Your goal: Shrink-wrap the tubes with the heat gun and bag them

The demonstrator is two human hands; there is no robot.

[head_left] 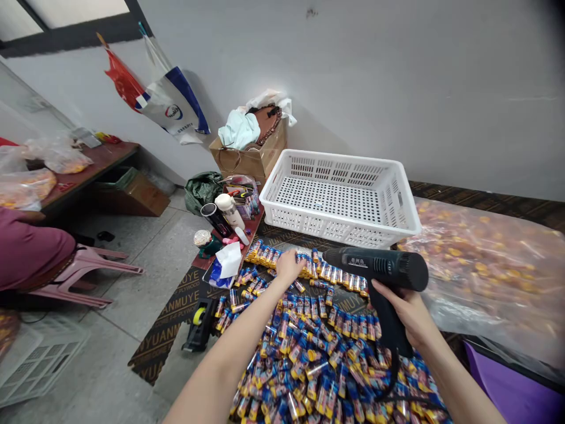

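Note:
My right hand (408,312) grips the handle of a black heat gun (379,268), whose nozzle points left over a row of small blue-and-yellow tubes (329,272) on the table. My left hand (288,266) reaches forward with its fingers curled down onto the lined-up tubes next to the nozzle. A big loose heap of the same tubes (318,359) covers the table in front of me, under both arms.
A white perforated basket (339,197) stands empty behind the tubes. A large clear bag of orange items (489,265) lies to the right. Bottles, tissue and clutter (225,221) sit at the table's left end, a tape dispenser (199,324) below. A seated person's lap (30,250) is far left.

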